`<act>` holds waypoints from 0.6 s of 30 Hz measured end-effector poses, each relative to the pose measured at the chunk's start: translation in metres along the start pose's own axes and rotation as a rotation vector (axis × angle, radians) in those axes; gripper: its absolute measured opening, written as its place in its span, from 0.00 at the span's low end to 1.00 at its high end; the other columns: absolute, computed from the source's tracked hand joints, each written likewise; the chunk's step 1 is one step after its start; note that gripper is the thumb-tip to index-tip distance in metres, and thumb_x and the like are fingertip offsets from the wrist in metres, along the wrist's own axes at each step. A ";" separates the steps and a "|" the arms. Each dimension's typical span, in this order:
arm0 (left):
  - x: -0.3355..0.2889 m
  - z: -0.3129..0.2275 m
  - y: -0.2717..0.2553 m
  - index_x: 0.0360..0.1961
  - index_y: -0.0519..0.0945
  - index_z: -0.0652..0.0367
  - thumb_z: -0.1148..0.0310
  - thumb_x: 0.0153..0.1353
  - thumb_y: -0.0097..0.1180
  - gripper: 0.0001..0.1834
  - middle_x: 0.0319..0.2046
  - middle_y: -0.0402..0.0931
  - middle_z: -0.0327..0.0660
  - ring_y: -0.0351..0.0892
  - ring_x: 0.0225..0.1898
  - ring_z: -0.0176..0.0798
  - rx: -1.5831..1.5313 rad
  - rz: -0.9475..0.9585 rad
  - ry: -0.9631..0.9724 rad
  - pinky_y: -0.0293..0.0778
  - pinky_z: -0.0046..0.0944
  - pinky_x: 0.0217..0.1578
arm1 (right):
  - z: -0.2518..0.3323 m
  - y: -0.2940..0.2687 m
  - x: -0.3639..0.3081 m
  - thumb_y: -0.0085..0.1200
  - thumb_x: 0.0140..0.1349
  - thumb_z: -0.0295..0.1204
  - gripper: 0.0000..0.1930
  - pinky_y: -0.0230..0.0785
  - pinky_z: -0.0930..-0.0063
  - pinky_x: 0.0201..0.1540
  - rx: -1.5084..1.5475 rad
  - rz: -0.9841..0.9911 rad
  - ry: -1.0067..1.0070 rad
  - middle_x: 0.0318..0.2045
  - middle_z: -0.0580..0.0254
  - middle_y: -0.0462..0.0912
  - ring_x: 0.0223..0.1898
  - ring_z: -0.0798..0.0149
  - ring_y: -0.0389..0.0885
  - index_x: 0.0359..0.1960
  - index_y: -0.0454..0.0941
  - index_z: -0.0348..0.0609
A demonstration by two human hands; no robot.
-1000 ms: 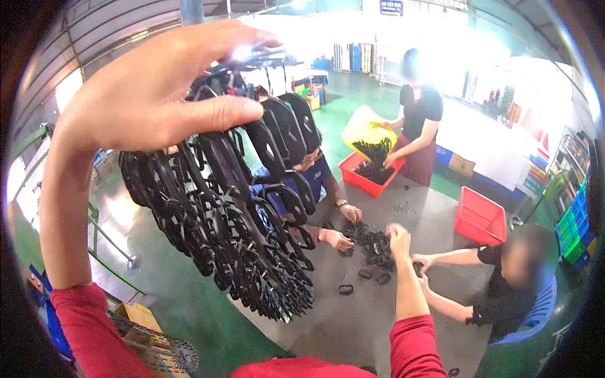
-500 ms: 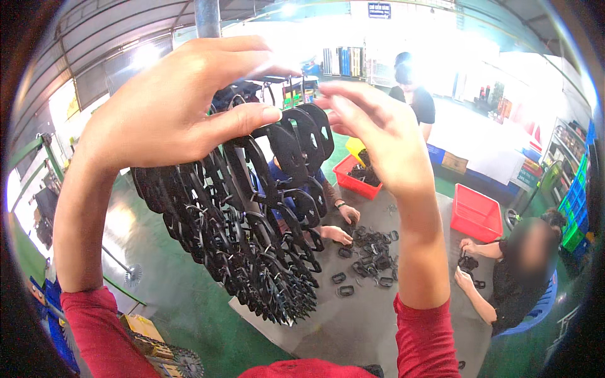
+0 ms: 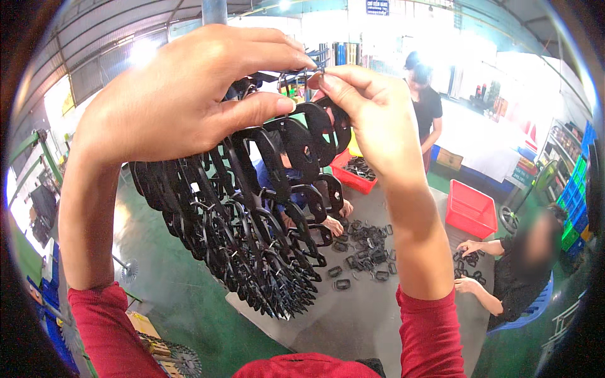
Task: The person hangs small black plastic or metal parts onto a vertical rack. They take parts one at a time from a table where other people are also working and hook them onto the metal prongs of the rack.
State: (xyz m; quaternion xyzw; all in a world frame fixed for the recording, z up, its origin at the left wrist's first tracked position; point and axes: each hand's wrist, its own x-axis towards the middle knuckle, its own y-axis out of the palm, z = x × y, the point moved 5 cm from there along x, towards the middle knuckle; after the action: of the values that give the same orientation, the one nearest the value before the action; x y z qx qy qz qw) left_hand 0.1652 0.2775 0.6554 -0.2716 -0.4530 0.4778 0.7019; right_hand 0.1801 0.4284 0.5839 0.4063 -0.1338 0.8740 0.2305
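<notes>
A tall hanging bundle of black oval loop pieces [image 3: 252, 208] fills the middle of the view, strung on thin metal hooks and tapering downward. My left hand [image 3: 183, 94] arches over its top left, thumb and fingers apart, with hooks and black loops behind the gap. At the top right of the bundle, my right hand [image 3: 372, 104] pinches thumb against fingers beside a wire hook. What lies in that pinch is too small to make out. Just under those fingertips hangs a black loop [image 3: 337, 120] of the upper row.
Below is a grey table [image 3: 365, 321] with a pile of loose black loops [image 3: 365, 246], where a person's hands work behind the bundle. Two red bins, one with black pieces [image 3: 356, 173] and one at right [image 3: 471, 211], stand beyond. Another person [image 3: 526, 277] sits at right.
My right hand has closed from spread fingers into a pinch at the top of the bundle. My left hand has shifted slightly right. The bundle's upper loops have swung a little right.
</notes>
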 end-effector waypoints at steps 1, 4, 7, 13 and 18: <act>0.001 -0.002 0.000 0.46 0.70 0.66 0.67 0.54 0.51 0.20 0.48 0.69 0.50 0.68 0.51 0.53 -0.006 0.003 -0.004 0.63 0.42 0.50 | 0.001 -0.002 -0.002 0.50 0.57 0.28 0.09 0.65 0.83 0.26 0.016 -0.036 -0.040 0.23 0.67 0.78 0.22 0.77 0.72 0.34 0.78 0.36; 0.007 -0.007 -0.001 0.46 0.70 0.66 0.67 0.53 0.52 0.20 0.47 0.70 0.50 0.68 0.50 0.53 0.027 0.044 -0.009 0.63 0.43 0.50 | 0.005 -0.008 -0.005 0.50 0.55 0.28 0.08 0.64 0.82 0.21 0.051 -0.072 -0.023 0.19 0.66 0.78 0.17 0.77 0.71 0.30 0.79 0.37; 0.011 -0.008 0.000 0.46 0.71 0.66 0.65 0.53 0.53 0.21 0.46 0.70 0.50 0.68 0.50 0.53 0.074 0.003 0.066 0.63 0.43 0.50 | 0.000 -0.027 -0.013 0.52 0.57 0.31 0.12 0.63 0.85 0.25 0.130 -0.043 0.102 0.25 0.64 0.76 0.22 0.76 0.70 0.35 0.77 0.33; 0.013 -0.002 0.004 0.46 0.71 0.64 0.60 0.55 0.52 0.22 0.43 0.71 0.49 0.70 0.47 0.48 0.047 -0.013 -0.047 0.64 0.40 0.48 | -0.065 -0.127 -0.019 0.50 0.55 0.31 0.10 0.63 0.82 0.23 -0.280 -0.302 0.118 0.22 0.65 0.78 0.20 0.76 0.73 0.32 0.79 0.37; 0.017 0.008 0.013 0.47 0.70 0.66 0.57 0.56 0.50 0.24 0.42 0.69 0.50 0.70 0.44 0.47 0.042 0.084 -0.117 0.64 0.39 0.46 | -0.172 -0.202 -0.076 0.48 0.56 0.29 0.09 0.64 0.79 0.23 -0.772 -0.444 0.096 0.19 0.62 0.78 0.17 0.74 0.73 0.28 0.78 0.36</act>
State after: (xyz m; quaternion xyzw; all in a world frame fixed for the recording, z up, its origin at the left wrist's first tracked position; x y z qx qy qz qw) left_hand 0.1552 0.2978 0.6550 -0.2471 -0.4714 0.5315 0.6590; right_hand 0.2148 0.6520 0.4254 0.2681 -0.3488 0.7073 0.5534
